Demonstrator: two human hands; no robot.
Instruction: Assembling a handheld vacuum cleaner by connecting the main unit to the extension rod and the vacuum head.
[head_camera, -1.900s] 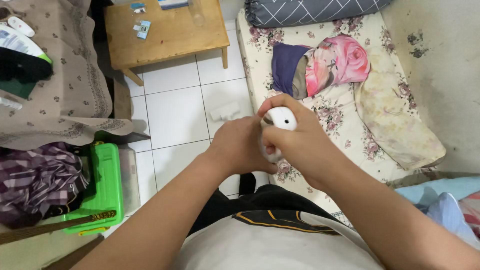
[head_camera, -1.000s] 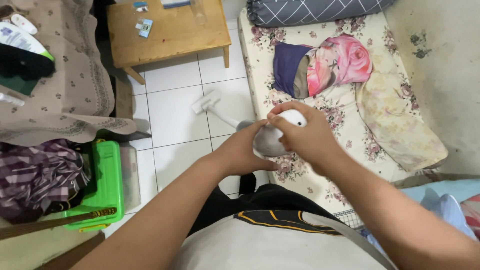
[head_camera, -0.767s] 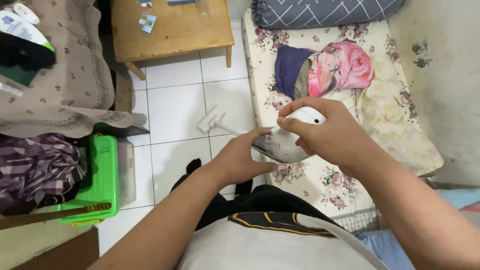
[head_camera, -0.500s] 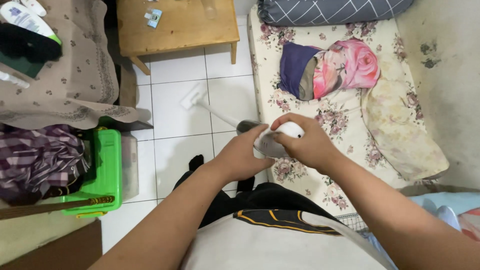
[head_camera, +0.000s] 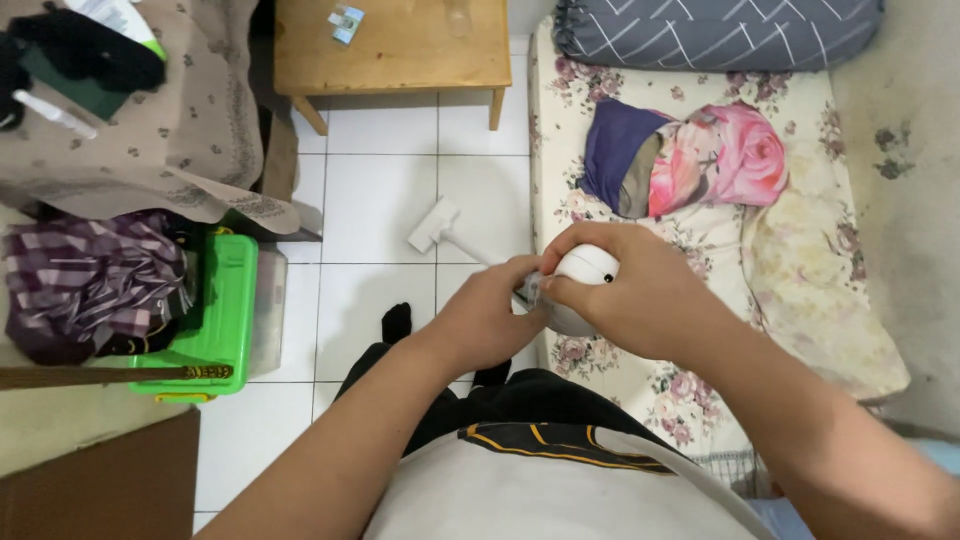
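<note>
Both hands grip a white handheld vacuum cleaner (head_camera: 578, 290) above the near left edge of the floral mattress (head_camera: 700, 240). The body is rounded, glossy white with small dark dots on top and a grey section on its left side. A slim white tube runs from it down to a flat white floor nozzle (head_camera: 432, 225) resting on the white tiled floor (head_camera: 370, 200), just beside the mattress edge.

The right hand (head_camera: 640, 300) wraps over the top of the body, fingers curled tight around it. The left hand (head_camera: 485, 320) closes on the body's left side, fingers pressed together against it.

A wooden table (head_camera: 400, 50) stands at the far end of the floor. A green plastic box (head_camera: 215, 320) sits at the floor's left edge. A folded floral cloth (head_camera: 700, 160) lies on the mattress.
</note>
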